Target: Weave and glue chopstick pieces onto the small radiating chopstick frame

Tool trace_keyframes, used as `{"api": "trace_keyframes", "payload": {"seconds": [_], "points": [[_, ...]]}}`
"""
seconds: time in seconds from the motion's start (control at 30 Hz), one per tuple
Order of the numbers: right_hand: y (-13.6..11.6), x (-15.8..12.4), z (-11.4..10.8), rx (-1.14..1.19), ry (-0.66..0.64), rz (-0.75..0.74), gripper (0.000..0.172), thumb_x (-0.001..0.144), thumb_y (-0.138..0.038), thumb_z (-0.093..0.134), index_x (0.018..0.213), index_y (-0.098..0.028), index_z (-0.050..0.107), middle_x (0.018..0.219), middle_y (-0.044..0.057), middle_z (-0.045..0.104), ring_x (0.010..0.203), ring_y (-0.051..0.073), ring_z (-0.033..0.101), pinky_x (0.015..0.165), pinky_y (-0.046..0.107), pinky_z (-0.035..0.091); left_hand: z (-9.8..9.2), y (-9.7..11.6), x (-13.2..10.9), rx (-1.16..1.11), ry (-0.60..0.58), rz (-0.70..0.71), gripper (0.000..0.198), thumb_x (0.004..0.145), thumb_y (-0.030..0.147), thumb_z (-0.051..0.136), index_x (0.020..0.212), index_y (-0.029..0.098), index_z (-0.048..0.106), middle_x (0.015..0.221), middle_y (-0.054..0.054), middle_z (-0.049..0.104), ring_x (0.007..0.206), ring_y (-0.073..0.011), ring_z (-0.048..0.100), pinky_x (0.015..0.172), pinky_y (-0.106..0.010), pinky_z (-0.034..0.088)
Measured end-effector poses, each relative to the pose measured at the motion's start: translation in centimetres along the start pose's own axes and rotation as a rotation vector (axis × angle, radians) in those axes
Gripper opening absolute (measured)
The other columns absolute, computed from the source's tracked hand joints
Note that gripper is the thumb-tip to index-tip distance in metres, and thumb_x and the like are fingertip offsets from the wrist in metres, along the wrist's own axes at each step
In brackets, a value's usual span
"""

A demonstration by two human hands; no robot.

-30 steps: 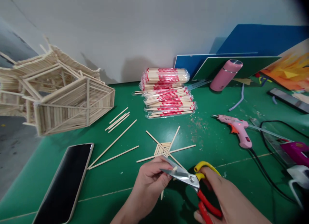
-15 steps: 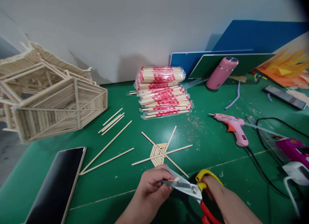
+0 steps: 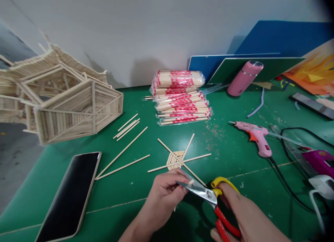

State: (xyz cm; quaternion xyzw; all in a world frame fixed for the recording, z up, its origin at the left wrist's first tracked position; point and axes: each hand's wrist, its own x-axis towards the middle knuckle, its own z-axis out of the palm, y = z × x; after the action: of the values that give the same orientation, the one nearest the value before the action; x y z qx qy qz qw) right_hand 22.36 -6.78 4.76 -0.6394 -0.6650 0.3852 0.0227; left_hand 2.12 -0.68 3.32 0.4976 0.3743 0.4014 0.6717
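My left hand (image 3: 164, 195) is closed in a pinch on a short wooden stick (image 3: 190, 182), held between the steel blades of the scissors (image 3: 206, 193). My right hand (image 3: 242, 214) grips the scissors by their yellow and red handles. The blades close around the stick's tip. Just beyond lies a small glued piece of sticks (image 3: 179, 158) with long sticks crossing over it on the green table (image 3: 235, 155).
A stick-built model house (image 3: 68, 99) stands at the left. A black phone (image 3: 69, 195) lies near left. Wrapped chopstick bundles (image 3: 181, 97) are stacked at the back. A pink glue gun (image 3: 255, 137), cables, a pink bottle (image 3: 244, 78) and boards sit at the right.
Both hands stay put with the scissors and stick. The view swung left, then back, and the blades sit slightly more closed on the stick.
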Motion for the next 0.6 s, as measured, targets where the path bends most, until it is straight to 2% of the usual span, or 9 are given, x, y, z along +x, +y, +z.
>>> {"api": "trace_keyframes", "payload": {"seconds": [0.3,0.5,0.6], "points": [[-1.3,0.3,-0.7,-0.008,0.033,0.01,0.043,0.067,-0.025,0.052,0.109,-0.022,0.048,0.094,0.007,0.064,0.083,0.021,0.062,0.071,0.026,0.048,-0.2,0.3,-0.1,0.01,0.005,0.037,0.009,0.072,0.025,0.062,0.072,0.019,0.068,0.065,-0.001,0.057,0.061,-0.01,0.047,0.056,-0.019,0.036],[-1.5,0.4,-0.4,-0.002,0.02,0.053,0.047,0.061,-0.021,0.053,0.107,-0.017,0.048,0.089,0.008,0.065,0.074,0.02,0.063,0.065,0.025,0.047,0.2,0.7,-0.1,0.056,0.015,0.04,0.011,0.075,0.023,0.058,0.071,0.016,0.066,0.066,-0.002,0.057,0.061,-0.0103,0.049,0.056,-0.019,0.038],[-1.8,0.7,-0.5,0.006,0.028,0.069,0.047,0.061,-0.02,0.053,0.107,-0.017,0.047,0.091,0.008,0.064,0.077,0.02,0.062,0.067,0.025,0.046,0.5,0.6,-0.2,0.178,0.078,0.079,0.012,0.077,0.018,0.053,0.072,0.016,0.064,0.068,-0.002,0.056,0.063,-0.0109,0.05,0.058,-0.019,0.039]]}}
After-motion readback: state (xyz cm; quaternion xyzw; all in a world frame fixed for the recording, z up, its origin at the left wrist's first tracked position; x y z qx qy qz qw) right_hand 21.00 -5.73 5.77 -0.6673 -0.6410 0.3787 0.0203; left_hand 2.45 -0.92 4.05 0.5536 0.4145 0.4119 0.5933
